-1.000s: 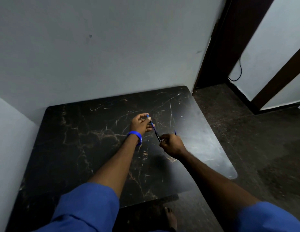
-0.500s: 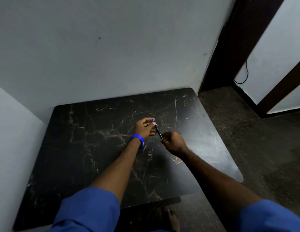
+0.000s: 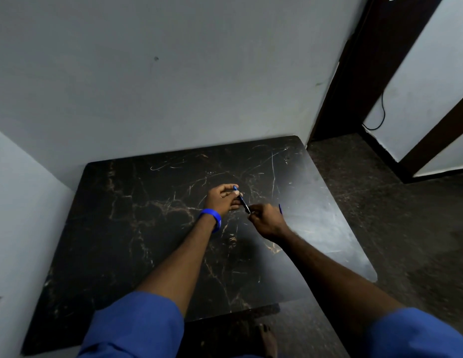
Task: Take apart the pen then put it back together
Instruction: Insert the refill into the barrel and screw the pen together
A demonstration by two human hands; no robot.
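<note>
Two bare hands meet above a dark marble-patterned table (image 3: 147, 241), arms outstretched from blue sleeves. Left hand (image 3: 222, 198), a blue wristband (image 3: 211, 218) at its wrist, pinches the pen (image 3: 242, 200) near its blue end; right hand (image 3: 266, 220) closes its fingers around the dark lower tip, a thin blue piece (image 3: 280, 209) poking up behind it.

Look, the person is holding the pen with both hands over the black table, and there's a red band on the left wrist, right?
Almost. The band on the left wrist is blue, not red, as the head view shows. The rest holds: the left hand and right hand both hold the pen over the black table.
</note>
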